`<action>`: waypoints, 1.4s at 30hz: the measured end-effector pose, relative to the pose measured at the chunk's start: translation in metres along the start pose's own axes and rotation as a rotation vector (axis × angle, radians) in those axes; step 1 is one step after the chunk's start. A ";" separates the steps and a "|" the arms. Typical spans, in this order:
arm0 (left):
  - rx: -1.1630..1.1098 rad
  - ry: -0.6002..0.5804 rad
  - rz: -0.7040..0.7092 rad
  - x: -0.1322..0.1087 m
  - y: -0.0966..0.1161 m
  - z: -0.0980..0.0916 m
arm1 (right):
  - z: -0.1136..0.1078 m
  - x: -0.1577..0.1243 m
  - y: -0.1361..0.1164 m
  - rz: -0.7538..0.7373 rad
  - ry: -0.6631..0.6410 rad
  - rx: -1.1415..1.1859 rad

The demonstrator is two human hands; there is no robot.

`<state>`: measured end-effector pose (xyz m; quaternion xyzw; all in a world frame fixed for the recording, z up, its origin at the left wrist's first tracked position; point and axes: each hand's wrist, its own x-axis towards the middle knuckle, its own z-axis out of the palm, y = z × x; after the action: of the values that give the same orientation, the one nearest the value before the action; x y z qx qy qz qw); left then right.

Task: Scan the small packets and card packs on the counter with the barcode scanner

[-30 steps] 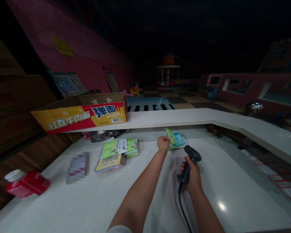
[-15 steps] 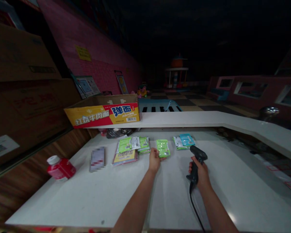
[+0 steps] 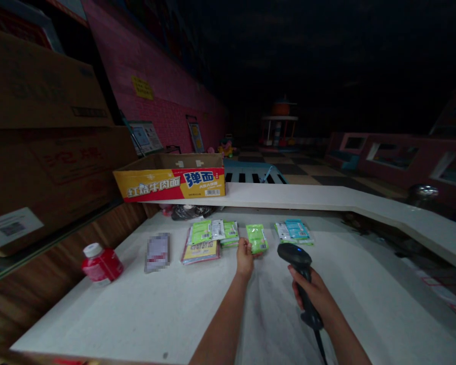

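My left hand point(image 3: 245, 257) pinches the lower left edge of a green packet point(image 3: 257, 238) over the white counter point(image 3: 152, 314). In my right hand point(image 3: 316, 294) is a dark barcode scanner point(image 3: 304, 279), its head tilted toward the green packet and a small blue light lit on top. A cord runs from its handle to the front edge. Left of my left hand, several green and white packets point(image 3: 202, 230) lie partly on a flat yellow packet point(image 3: 203, 251). Beyond the scanner rests a small pile with a blue packet point(image 3: 297, 229) on top.
A red bottle with a white cap point(image 3: 102, 264) and a blurred-out flat item point(image 3: 157, 252) are at the left. An open noodle carton point(image 3: 171, 183) stands on the raised white ledge point(image 3: 281, 195). Brown cardboard boxes point(image 3: 61, 162) are stacked on the far left.
The scanner has swung left and nearer to me, its head now turned toward the green packet, and its blue light shows. My left hand keeps its grip on the packet. The view has shifted slightly.
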<state>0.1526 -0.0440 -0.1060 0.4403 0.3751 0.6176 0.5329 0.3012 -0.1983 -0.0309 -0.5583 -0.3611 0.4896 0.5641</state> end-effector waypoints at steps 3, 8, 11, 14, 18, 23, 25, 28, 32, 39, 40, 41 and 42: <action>0.001 -0.011 -0.002 0.001 0.000 0.000 | 0.001 -0.011 0.001 -0.003 -0.002 -0.049; 0.086 -0.003 0.025 0.003 0.001 -0.002 | -0.003 -0.022 -0.001 0.005 -0.033 -0.081; 0.142 0.015 0.041 0.003 0.003 -0.003 | -0.006 -0.025 -0.003 0.053 -0.042 -0.066; 0.095 -0.005 0.034 0.002 0.004 -0.002 | -0.010 -0.026 -0.001 0.087 -0.049 -0.065; 0.037 -0.031 0.011 0.001 0.007 -0.001 | -0.014 -0.017 0.005 0.061 -0.034 -0.053; 0.057 -0.045 -0.001 0.002 0.009 -0.002 | -0.018 0.016 0.006 -0.033 0.052 0.075; 0.053 -0.045 -0.007 0.003 0.009 -0.002 | -0.020 0.031 0.006 -0.024 0.071 0.173; 0.026 -0.069 -0.025 0.004 0.009 0.000 | -0.025 0.048 0.009 -0.012 0.081 0.218; -0.001 -0.099 -0.047 0.003 0.009 0.001 | -0.033 0.056 0.019 -0.012 0.080 0.297; 0.053 -0.048 -0.046 -0.004 0.011 0.004 | -0.043 0.053 0.027 -0.024 0.034 0.431; 0.070 -0.040 -0.046 -0.005 0.012 0.003 | -0.044 0.054 0.028 -0.021 0.029 0.441; 0.087 -0.031 -0.045 -0.006 0.015 0.002 | -0.045 0.055 0.030 -0.017 0.024 0.450; 0.103 -0.015 -0.036 -0.006 0.019 0.001 | -0.045 0.056 0.031 -0.013 0.020 0.457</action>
<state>0.1472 -0.0533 -0.0892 0.4651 0.4103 0.5842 0.5235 0.3541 -0.1607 -0.0747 -0.4184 -0.2386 0.5495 0.6827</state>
